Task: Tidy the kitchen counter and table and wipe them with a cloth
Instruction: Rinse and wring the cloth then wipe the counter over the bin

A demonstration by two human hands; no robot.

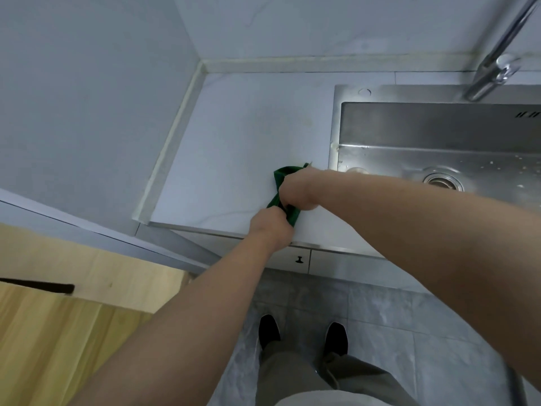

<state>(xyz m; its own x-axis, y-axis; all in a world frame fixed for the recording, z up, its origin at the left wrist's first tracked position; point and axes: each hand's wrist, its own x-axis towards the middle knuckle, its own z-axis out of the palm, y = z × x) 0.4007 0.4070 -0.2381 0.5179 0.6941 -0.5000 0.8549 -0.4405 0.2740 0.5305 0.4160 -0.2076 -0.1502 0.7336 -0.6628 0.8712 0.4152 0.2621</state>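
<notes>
1 bunched green cloth (pixel 283 174): left hand (pixel 272 227), right hand (pixel 298 190)

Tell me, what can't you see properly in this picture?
Head view:
Cloth: mostly hidden by the left hand and right hand.
Tap: top cut off at the upper edge.
Sink: right side cut off; front behind the right arm.
Black strip, left edge: cut off, cannot tell what.

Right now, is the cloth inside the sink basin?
No, the left hand and the right hand both grip the green cloth over the counter, left of the sink.
</notes>
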